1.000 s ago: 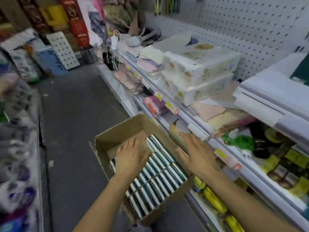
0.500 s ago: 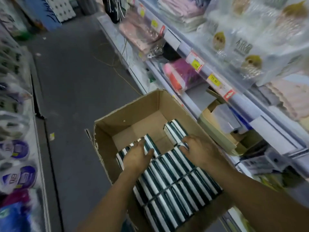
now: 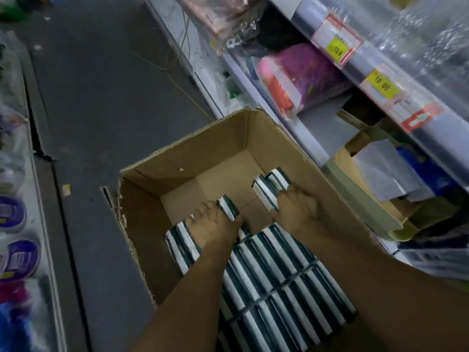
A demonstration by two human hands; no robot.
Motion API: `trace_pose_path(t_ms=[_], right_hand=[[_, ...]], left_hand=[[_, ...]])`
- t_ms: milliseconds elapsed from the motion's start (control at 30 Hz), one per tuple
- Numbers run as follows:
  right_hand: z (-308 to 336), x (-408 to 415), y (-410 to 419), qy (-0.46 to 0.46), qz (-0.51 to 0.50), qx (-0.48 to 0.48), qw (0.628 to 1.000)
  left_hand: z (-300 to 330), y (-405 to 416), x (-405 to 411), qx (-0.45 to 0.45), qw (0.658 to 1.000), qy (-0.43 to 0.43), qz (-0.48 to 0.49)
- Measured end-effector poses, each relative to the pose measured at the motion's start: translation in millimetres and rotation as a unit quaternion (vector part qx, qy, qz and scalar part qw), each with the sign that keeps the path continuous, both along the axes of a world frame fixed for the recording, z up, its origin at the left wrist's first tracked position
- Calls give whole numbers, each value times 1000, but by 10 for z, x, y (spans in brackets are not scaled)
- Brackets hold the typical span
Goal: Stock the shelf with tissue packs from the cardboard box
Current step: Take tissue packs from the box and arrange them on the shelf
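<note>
An open cardboard box is being kept on the dark aisle floor, just beside the shelf. Rows of green-and-white tissue packs are being held upright inside it, with bare bottom showing at the far end. A few packs at the far left of the rows are being gripped by the left hand, and another small group by the right hand. Yellow price tags are being displayed on the shelf edge above a pink package.
</note>
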State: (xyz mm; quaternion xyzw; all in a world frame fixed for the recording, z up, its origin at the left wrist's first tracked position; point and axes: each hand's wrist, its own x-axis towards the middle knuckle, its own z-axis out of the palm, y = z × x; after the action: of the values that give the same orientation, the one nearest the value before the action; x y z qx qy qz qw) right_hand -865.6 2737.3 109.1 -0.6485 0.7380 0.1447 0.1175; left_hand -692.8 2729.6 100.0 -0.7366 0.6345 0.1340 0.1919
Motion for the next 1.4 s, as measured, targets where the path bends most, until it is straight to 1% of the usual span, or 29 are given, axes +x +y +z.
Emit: trace_pose_path(t_ms=[100, 133, 200, 267, 333, 400, 467, 533, 600, 633, 700, 800, 867, 900, 933, 1033, 1133, 1233, 1300, 1367, 1400], right_hand=[[27, -23, 18, -32, -28, -27, 999], [52, -38, 40, -51, -38, -40, 997], [129, -72, 104, -92, -59, -66, 992], [229, -102, 203, -149, -84, -100, 980], [349, -121, 343, -237, -128, -134, 954], [505, -148, 527, -314, -170, -157, 921], [723, -183, 761, -336, -179, -175, 908], [981, -225, 1062, -360, -168, -196, 896], [1233, -263, 1423, -367, -142, -226, 891], [1345, -276, 1609, -366, -126, -249, 888], [1538, -312, 1977, -369, -102, -279, 881], [1855, -388, 2547, -375, -76, -308, 871], [2105, -461, 2966, -367, -59, -346, 861], [2239, -509, 3179, -362, -56, -364, 856], [2365, -562, 3392, -357, -54, -378, 852], [2744, -755, 4014, -347, -38, -419, 838], [3101, -935, 4597, -348, -24, -435, 830], [3458, -1073, 5189, -351, -60, -449, 820], [3706, -1194, 5549, -321, -116, -475, 811], [3988, -1354, 5836, -266, -163, -480, 820], [4140, -1432, 5961, -240, -168, -465, 836]], left_hand=[[44, -44, -94, -4, 1000, 17, -19], [72, -61, -112, -3, 999, 31, -12], [77, -82, -113, 2, 995, 88, 46], [82, -49, -83, -12, 975, 185, 121], [197, 41, -73, -48, 932, 309, 184], [410, 170, -102, -73, 873, 414, 246], [685, 334, -124, -75, 832, 473, 280], [981, 550, -154, -74, 799, 526, 283], [1282, 836, -192, -69, 776, 565, 271], [1433, 998, -212, -71, 770, 579, 258], [1695, 1333, -248, -92, 772, 589, 220], [2076, 1869, -339, -94, 749, 632, 172], [2357, 2225, -424, -88, 749, 640, 148], [2506, 2401, -469, -80, 747, 644, 144], [2655, 2584, -519, -64, 739, 654, 149], [3056, 3115, -680, 7, 705, 691, 158], [3349, 3581, -882, 14, 687, 720, 95], [3619, 3982, -1127, 1, 671, 741, 22], [3813, 4203, -1296, -1, 670, 741, -39], [3996, 4416, -1461, 8, 672, 730, -120], [4087, 4533, -1552, 15, 673, 721, -166]])
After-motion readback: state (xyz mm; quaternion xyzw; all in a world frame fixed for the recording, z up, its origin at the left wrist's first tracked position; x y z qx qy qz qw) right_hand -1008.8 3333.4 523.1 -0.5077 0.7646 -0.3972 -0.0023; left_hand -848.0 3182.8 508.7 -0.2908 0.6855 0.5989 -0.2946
